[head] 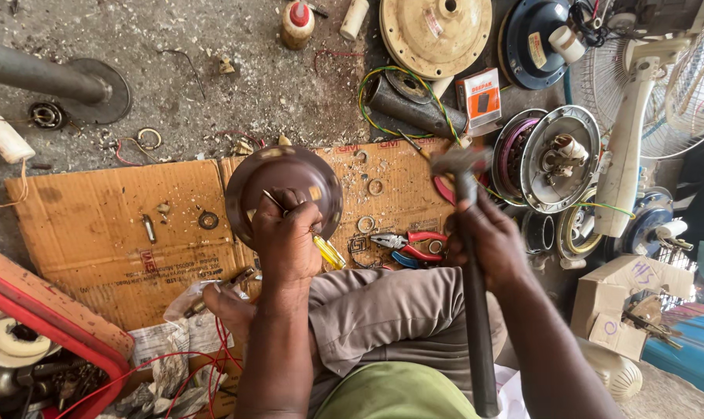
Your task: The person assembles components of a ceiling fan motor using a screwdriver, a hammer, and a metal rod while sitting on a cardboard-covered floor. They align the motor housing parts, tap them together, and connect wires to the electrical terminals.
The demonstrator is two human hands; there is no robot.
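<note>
The left hand (286,233) is closed in a fist, knuckles up, its forearm running straight out from the body toward the far side. To its right, the right hand (488,240) is also curled shut, wrist raised and slightly blurred, its forearm angling in from the near right.

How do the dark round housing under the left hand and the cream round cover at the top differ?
The dark round metal housing lies on the cardboard sheet, partly covered by the left hand. The cream round metal cover is paler, untouched, on bare floor. Both are disc-shaped.
</note>
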